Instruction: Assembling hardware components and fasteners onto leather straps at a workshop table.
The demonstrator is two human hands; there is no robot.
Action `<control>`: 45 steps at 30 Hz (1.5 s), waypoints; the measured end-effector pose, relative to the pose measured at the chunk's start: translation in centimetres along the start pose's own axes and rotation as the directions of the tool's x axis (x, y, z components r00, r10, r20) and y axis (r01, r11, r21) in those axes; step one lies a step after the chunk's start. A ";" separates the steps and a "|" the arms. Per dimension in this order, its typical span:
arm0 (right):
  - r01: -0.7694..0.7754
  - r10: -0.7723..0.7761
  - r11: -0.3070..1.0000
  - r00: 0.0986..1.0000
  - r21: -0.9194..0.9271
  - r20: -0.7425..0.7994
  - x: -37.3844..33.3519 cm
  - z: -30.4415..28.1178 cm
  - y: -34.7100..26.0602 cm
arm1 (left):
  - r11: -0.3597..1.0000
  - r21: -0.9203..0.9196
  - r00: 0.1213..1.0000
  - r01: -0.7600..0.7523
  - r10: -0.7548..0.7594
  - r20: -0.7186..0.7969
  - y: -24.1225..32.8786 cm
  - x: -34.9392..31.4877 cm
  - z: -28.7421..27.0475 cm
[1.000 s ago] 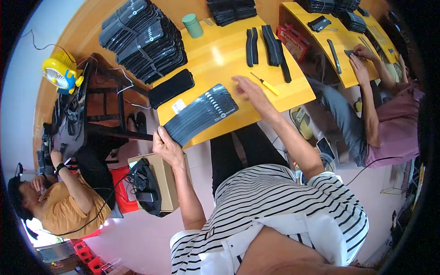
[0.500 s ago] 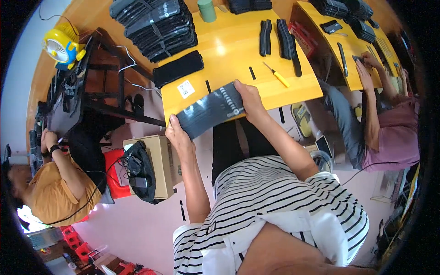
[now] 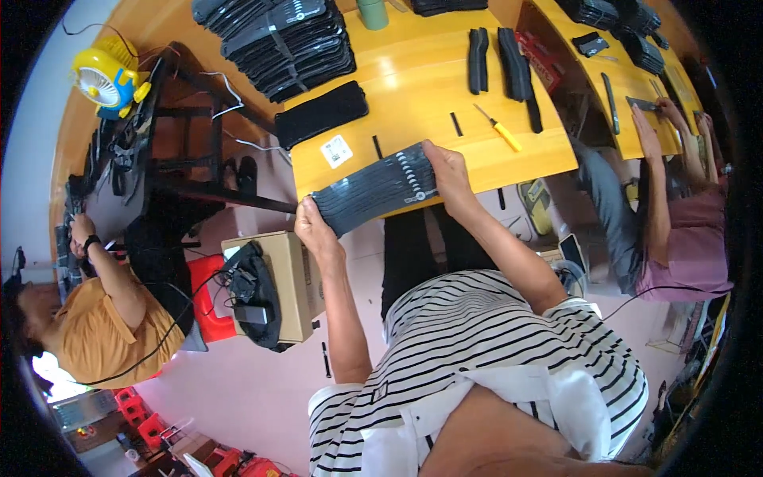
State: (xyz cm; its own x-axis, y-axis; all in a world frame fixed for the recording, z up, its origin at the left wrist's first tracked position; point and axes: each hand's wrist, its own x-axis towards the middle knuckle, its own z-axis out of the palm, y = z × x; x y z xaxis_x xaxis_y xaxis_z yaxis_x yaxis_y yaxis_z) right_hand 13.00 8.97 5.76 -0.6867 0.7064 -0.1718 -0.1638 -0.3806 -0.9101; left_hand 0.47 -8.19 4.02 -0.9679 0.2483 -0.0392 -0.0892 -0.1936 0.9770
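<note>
Stretched between my two hands is a wide, dark ribbed band (image 3: 369, 191) with a row of white crescent-like marks near its right end. My left hand (image 3: 319, 229) pinches its left end, thumb on top. Its right end is gripped by my right hand (image 3: 450, 175). The band is tilted, right end higher, over the front edge of the yellow table (image 3: 413, 87). Just beyond it lie a white square label (image 3: 336, 151), a short black strip (image 3: 377, 147) and a black rectangular pad (image 3: 322, 115). A yellow-handled pointed tool (image 3: 506, 137) lies to the right of my right hand.
A tall stack of dark bands (image 3: 290, 56) stands at the back left, beside a green canister (image 3: 371, 14). Bundled black strips (image 3: 515, 63) lie at right. Co-workers sit on both sides. A cardboard box (image 3: 294, 298) with a black bag stands left of my legs.
The whole view has shifted, so the table sits further right in it. Both hands keep hold of the band, whose ribs show more clearly now. The right co-worker's hands have moved slightly.
</note>
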 end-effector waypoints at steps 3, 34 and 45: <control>-0.023 0.021 0.996 0.999 -0.091 -0.025 0.2 0.4 0.7 | 0.998 0.054 0.997 -0.041 0.045 -0.067 -0.1 0.5 -0.2; -0.220 0.220 0.975 0.929 -0.032 0.298 1.3 2.7 -3.0 | 0.992 -0.112 0.984 0.059 -0.039 0.176 1.3 -3.5 1.3; 0.218 0.397 0.749 0.608 -0.626 0.687 3.8 2.4 -5.7 | 0.968 0.245 0.915 0.061 -0.152 0.373 5.3 2.7 0.4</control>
State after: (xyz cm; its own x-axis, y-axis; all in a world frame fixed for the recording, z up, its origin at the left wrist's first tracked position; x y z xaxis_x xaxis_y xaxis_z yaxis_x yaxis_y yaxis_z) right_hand 9.65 12.37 11.16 -0.9695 -0.1319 -0.2067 0.1707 0.2423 -0.9551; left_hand -2.55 -8.14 9.23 -0.7847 0.6107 -0.1062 -0.0875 0.0604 0.9943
